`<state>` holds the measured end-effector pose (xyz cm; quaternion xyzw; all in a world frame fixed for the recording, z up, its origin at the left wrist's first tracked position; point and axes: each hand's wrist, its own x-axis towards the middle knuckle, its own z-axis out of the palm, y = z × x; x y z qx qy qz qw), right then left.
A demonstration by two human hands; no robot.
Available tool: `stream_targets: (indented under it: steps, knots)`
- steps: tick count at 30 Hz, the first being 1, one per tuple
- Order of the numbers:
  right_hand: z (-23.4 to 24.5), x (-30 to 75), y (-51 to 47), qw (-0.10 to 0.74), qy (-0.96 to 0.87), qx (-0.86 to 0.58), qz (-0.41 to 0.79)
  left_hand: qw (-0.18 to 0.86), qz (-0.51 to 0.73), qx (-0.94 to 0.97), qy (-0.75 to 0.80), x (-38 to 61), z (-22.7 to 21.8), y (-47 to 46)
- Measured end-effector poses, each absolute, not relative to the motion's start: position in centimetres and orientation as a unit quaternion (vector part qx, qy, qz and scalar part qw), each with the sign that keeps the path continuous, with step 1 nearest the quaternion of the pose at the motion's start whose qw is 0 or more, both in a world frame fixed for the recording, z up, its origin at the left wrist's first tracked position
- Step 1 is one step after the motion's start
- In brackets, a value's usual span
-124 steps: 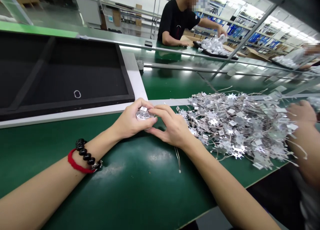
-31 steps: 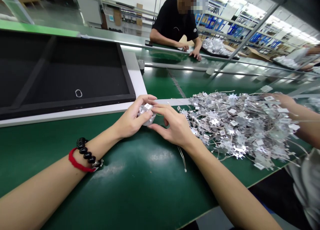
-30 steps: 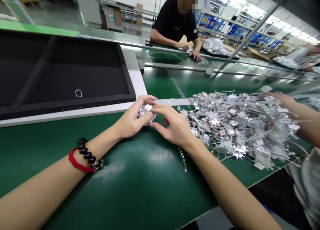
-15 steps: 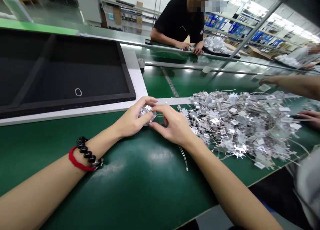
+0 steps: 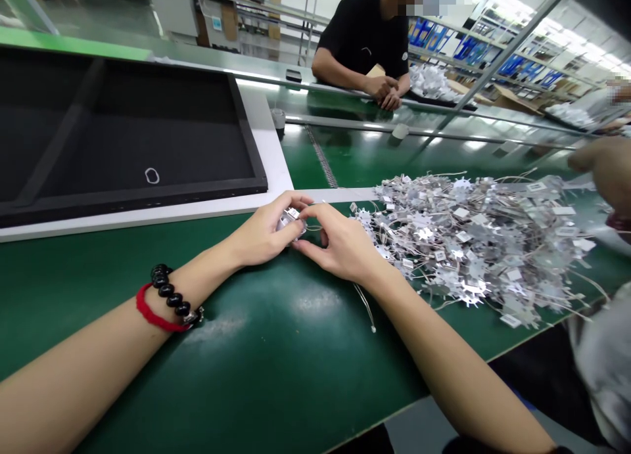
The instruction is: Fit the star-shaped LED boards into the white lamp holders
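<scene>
My left hand (image 5: 269, 230), with a black bead bracelet and a red band at the wrist, is closed round a small clear-and-silver part with a white label (image 5: 292, 214). Thumb and fingers of my right hand (image 5: 340, 240) pinch the same part from its right side. Much of the part is hidden by my fingers, so its exact kind does not show. A thin white cable (image 5: 365, 306) with a small plug trails out below my right wrist onto the green tabletop (image 5: 236, 375). Both hands stay just above that surface.
A large heap of silver, toothed metal pieces with white wires (image 5: 473, 237) lies to the right. Left stands a black framed tray (image 5: 172, 132) holding a white ring (image 5: 152, 176). A co-worker (image 5: 365, 40) leans on the far bench; another person's hand (image 5: 604, 171) is at right.
My hands keep nearly the same place and grip. The far co-worker has brought both hands together. At the right edge, the other person's arm has drawn back rightward from the heap.
</scene>
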<state>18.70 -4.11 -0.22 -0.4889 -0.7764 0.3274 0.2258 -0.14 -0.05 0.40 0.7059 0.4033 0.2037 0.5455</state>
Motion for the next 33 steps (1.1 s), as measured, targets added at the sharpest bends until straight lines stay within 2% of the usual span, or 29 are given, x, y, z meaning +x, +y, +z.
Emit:
stream_targets:
  steps: [13, 24, 33]
  knots:
    - [-0.1, 18.6, -4.0, 0.188, -0.779, -0.497, 0.334, 0.547, 0.201, 0.712, 0.392, 0.1, 0.3, -0.2]
    - [-0.7, 18.8, -4.1, 0.235, -0.776, -0.498, 0.307, 0.53, 0.194, 0.741, 0.363, 0.0, 0.4, -0.2]
    - [-1.1, 18.9, -4.0, 0.212, -0.765, -0.522, 0.311, 0.44, 0.142, 0.782, 0.419, 0.0, -0.5, -0.1]
